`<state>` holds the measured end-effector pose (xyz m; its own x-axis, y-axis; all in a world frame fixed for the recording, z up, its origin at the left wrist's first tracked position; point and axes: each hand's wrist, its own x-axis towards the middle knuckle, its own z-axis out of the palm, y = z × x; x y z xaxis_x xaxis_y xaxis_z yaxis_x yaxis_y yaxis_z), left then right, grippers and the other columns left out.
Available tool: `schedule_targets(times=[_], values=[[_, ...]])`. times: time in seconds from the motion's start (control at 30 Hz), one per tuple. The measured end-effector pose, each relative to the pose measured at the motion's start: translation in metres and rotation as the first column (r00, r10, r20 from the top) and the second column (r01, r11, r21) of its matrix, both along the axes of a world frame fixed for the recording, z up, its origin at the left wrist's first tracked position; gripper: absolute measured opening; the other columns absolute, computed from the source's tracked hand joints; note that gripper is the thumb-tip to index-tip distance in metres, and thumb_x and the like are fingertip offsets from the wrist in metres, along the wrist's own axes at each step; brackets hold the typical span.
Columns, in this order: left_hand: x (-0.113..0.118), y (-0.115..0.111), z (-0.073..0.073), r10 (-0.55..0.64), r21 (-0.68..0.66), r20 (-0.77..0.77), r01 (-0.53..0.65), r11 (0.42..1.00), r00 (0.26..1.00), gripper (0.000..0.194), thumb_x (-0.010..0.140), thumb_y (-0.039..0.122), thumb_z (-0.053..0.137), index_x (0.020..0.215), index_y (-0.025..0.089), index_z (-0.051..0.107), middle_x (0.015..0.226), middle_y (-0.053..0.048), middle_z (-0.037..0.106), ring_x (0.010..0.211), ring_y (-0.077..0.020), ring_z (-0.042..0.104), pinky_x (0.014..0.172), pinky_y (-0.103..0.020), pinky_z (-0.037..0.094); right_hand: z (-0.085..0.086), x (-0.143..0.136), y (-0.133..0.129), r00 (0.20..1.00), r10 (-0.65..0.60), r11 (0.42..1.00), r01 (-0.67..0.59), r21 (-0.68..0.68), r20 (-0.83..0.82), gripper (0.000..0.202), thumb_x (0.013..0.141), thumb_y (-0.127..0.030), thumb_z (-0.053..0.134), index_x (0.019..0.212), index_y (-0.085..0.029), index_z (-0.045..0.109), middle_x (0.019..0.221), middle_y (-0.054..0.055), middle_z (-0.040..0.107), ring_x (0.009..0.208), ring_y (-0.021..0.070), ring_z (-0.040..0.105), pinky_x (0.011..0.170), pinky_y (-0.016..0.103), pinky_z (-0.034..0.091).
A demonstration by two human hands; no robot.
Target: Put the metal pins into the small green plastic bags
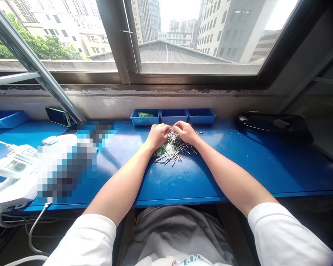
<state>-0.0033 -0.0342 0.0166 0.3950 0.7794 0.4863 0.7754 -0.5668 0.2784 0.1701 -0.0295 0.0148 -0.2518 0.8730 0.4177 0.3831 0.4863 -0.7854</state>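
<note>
My left hand [158, 135] and my right hand [185, 132] almost meet over a pile of thin metal pins [177, 146] on the blue tabletop. Both sets of fingers are closed in a pinch, and what sits between the fingertips is too small to make out. Among the pins lie clear plastic bags with green print [166, 149], partly covered by the left hand. Several loose pins are scattered along the near side of the pile. Just behind my hands stands a row of blue trays [174, 117], the left one holding a green packet [145, 115].
A white power strip [24, 181] with plugs and cables takes up the left side. A phone [58, 116] leans near a metal strut, beside another blue tray [7, 119]. At the right lies a black case [274, 127]. The wall and window [194, 66] bound the table's back.
</note>
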Motion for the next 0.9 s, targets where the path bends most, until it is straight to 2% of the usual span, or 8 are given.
schedule_targets(times=[0.1, 0.2, 0.3, 0.37, 0.43, 0.53, 0.67, 0.9], values=[[0.000, 0.000, -0.001, 0.002, -0.017, -0.020, -0.002, 1.000, 1.000, 0.029, 0.094, 0.031, 0.039, 0.098, 0.023, 0.067, 0.099, -0.004, 0.069, 0.098, -0.0199, 0.060, 0.093, -0.036, 0.037, 0.002, -0.001, -0.001, 0.977, 0.115, 0.988, -0.131, -0.080, -0.181, 0.024, 0.073, -0.037, 0.064, 0.085, -0.018, 0.058, 0.073, 0.000, 0.065, 0.068, 0.0143, 0.059, 0.065, 0.027, 0.047], [0.002, -0.002, 0.001, 0.035, -0.016, -0.027, -0.036, 0.999, 0.999, 0.031, 0.093, 0.034, 0.038, 0.109, 0.022, 0.063, 0.109, -0.006, 0.065, 0.104, -0.0214, 0.058, 0.096, -0.036, 0.036, 0.005, -0.001, 0.000, 0.972, 0.105, 0.989, -0.123, -0.076, -0.210, 0.024, 0.071, -0.038, 0.064, 0.081, -0.017, 0.060, 0.072, 0.001, 0.065, 0.067, 0.0147, 0.059, 0.066, 0.028, 0.048], [0.004, -0.002, 0.003, 0.131, 0.013, 0.043, -0.132, 0.991, 0.990, 0.042, 0.092, 0.037, 0.041, 0.128, 0.018, 0.049, 0.127, -0.011, 0.054, 0.114, -0.0241, 0.053, 0.099, -0.037, 0.036, 0.006, 0.000, 0.004, 0.996, -0.042, 0.998, 0.046, 0.046, -0.075, 0.019, 0.074, -0.034, 0.060, 0.083, -0.017, 0.063, 0.079, 0.003, 0.067, 0.074, 0.0169, 0.060, 0.073, 0.032, 0.049], [0.003, -0.001, 0.002, 0.196, 0.007, 0.079, -0.197, 0.980, 0.977, 0.046, 0.091, 0.037, 0.041, 0.132, 0.016, 0.045, 0.132, -0.012, 0.049, 0.117, -0.0254, 0.051, 0.100, -0.037, 0.036, 0.007, 0.003, 0.009, 0.981, -0.180, 0.968, 0.163, 0.190, 0.074, 0.021, 0.074, -0.029, 0.059, 0.090, -0.018, 0.065, 0.090, 0.005, 0.068, 0.086, 0.0206, 0.059, 0.083, 0.036, 0.047], [0.002, 0.001, 0.001, 0.231, -0.011, 0.088, -0.231, 0.973, 0.969, 0.045, 0.091, 0.036, 0.041, 0.131, 0.016, 0.045, 0.132, -0.012, 0.048, 0.118, -0.0263, 0.050, 0.101, -0.038, 0.036, 0.006, 0.005, 0.015, 0.925, -0.313, 0.922, 0.242, 0.302, 0.215, 0.033, 0.074, -0.027, 0.059, 0.104, -0.017, 0.065, 0.105, 0.008, 0.067, 0.101, 0.0263, 0.054, 0.093, 0.043, 0.043], [0.000, 0.004, -0.004, 0.244, -0.036, 0.079, -0.242, 0.970, 0.967, 0.044, 0.090, 0.035, 0.041, 0.130, 0.016, 0.045, 0.131, -0.013, 0.048, 0.118, -0.0276, 0.050, 0.101, -0.041, 0.036, 0.002, 0.009, 0.023, 0.824, -0.433, 0.887, 0.317, 0.335, 0.366, 0.053, 0.076, -0.032, 0.060, 0.126, -0.017, 0.055, 0.130, 0.012, 0.055, 0.114, 0.0346, 0.043, 0.095, 0.054, 0.037], [0.000, 0.006, -0.007, 0.230, -0.067, 0.048, -0.226, 0.972, 0.972, 0.044, 0.089, 0.035, 0.042, 0.129, 0.018, 0.045, 0.132, -0.014, 0.046, 0.123, -0.0287, 0.046, 0.102, -0.042, 0.036, -0.007, 0.012, 0.032, 0.767, -0.445, 0.894, 0.355, 0.273, 0.462, 0.065, 0.077, -0.042, 0.060, 0.136, -0.019, 0.045, 0.147, 0.012, 0.036, 0.120, 0.0397, 0.035, 0.096, 0.062, 0.032], [0.000, 0.006, -0.009, 0.186, -0.084, -0.010, -0.187, 0.979, 0.982, 0.043, 0.088, 0.033, 0.042, 0.127, 0.016, 0.049, 0.130, -0.016, 0.046, 0.124, -0.0289, 0.046, 0.101, -0.044, 0.038, -0.009, 0.013, 0.034, 0.773, -0.403, 0.915, 0.359, 0.186, 0.490, 0.067, 0.082, -0.056, 0.051, 0.139, -0.022, 0.041, 0.153, 0.009, 0.025, 0.123, 0.0425, 0.031, 0.097, 0.066, 0.027]])
